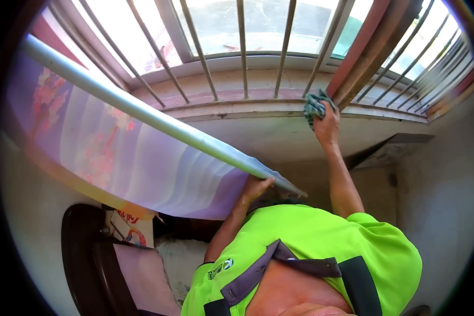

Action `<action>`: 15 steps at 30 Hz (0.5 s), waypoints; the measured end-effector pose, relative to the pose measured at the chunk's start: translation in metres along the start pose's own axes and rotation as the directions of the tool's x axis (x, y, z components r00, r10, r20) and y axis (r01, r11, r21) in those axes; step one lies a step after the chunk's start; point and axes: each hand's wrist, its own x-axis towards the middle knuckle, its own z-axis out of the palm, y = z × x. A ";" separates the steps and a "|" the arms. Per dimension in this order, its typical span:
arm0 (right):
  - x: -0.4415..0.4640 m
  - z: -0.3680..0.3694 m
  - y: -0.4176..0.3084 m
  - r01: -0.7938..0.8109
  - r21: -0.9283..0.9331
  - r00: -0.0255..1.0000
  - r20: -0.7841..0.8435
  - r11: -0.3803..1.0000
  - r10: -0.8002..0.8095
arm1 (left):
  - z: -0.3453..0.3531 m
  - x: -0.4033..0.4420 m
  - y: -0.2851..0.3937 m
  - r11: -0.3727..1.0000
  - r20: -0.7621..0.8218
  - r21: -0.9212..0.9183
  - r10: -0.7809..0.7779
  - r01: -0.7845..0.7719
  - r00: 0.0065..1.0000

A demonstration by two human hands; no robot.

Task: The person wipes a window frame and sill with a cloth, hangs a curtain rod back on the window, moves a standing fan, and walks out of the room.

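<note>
My right hand (327, 125) grips a bunched green patterned cloth (315, 107). The cloth lies against the window ledge (231, 111), at the foot of a red-brown wooden post (363, 52). Lower down, my left hand (259, 186) is closed on the edge of a curtain (142, 152) printed with purple waves and pink blossoms. From that hand the curtain stretches up to the far left, its pale rolled edge (158, 118) facing the window. Some of my left fingers are hidden by the fabric.
Upright metal bars (243, 47) stand along the window above the ledge. At lower left are a dark wooden headboard (81, 253), a pink pillow (142, 274) and a box with red print (137, 231). A dark angled panel (392, 147) juts out by the right wall.
</note>
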 end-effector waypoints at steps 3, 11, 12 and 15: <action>0.008 0.054 -0.013 0.024 -0.201 0.963 0.267 0.979 0.031 | 0.000 -0.011 0.004 0.997 -0.035 -0.080 0.015 -0.018 0.999; 0.006 0.138 -0.156 0.215 0.067 0.819 0.531 0.974 -0.217 | -0.024 -0.036 -0.008 0.998 -0.123 0.064 0.034 -0.026 0.992; 0.007 0.147 -0.170 0.244 0.094 0.770 0.587 0.965 -0.252 | -0.027 -0.040 -0.005 0.997 -0.136 0.066 0.038 -0.029 0.990; -0.002 0.173 -0.207 0.352 0.313 0.651 0.595 0.882 -0.471 | -0.034 -0.055 -0.009 0.998 -0.191 0.057 0.047 -0.037 0.981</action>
